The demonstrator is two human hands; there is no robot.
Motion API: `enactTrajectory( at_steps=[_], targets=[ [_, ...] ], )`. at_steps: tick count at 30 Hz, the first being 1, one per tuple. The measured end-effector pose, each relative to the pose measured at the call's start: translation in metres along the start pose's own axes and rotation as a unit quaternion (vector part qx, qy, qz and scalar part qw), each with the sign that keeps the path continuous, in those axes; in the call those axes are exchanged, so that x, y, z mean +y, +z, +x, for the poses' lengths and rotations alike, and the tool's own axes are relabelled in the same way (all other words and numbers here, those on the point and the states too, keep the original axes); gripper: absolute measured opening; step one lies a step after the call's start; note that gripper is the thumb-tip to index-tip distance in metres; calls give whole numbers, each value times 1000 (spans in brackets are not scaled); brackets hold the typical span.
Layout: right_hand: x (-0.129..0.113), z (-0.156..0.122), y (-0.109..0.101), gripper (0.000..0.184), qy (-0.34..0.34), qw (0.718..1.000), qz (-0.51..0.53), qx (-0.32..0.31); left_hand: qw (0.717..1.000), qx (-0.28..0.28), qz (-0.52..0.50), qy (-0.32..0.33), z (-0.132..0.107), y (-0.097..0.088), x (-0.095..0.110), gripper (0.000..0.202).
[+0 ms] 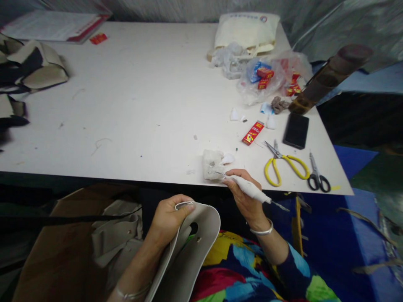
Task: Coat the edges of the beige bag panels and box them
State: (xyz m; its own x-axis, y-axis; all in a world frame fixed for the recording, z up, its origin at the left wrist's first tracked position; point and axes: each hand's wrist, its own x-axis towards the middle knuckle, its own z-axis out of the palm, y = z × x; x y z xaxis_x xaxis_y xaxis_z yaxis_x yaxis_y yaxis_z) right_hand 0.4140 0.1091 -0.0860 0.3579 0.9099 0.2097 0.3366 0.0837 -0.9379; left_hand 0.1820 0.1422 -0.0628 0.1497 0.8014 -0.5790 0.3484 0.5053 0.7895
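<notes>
My left hand [168, 216] is closed on the top edge of a grey leather piece [192, 247] with a metal ring at its rim, held over my lap below the table edge. My right hand [242, 191] grips a white-handled pointed tool [250, 189] like a pen. Its tip touches a whitish lump [212, 164] at the table's front edge.
The white table [141, 105] carries yellow scissors [285, 164], small black scissors [317, 176], a black phone [296, 130], a red box [252, 132], plastic bags with red boxes [267, 77] and a cream bag [245, 33]. Leather pieces [28, 71] lie at the left. A brown boot [330, 77] stands right.
</notes>
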Motion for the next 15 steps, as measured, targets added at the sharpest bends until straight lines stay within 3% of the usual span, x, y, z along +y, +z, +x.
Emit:
enactTrajectory(
  at_steps=[8, 15],
  targets=[
    [-1, 4, 2, 22, -15, 998, -59, -25, 996, -90, 16, -18, 5, 6, 6, 29],
    [-4, 8, 2, 18, -61, 996, -57, -38, 995, -93, 38, -11, 6, 8, 8, 28]
  ],
)
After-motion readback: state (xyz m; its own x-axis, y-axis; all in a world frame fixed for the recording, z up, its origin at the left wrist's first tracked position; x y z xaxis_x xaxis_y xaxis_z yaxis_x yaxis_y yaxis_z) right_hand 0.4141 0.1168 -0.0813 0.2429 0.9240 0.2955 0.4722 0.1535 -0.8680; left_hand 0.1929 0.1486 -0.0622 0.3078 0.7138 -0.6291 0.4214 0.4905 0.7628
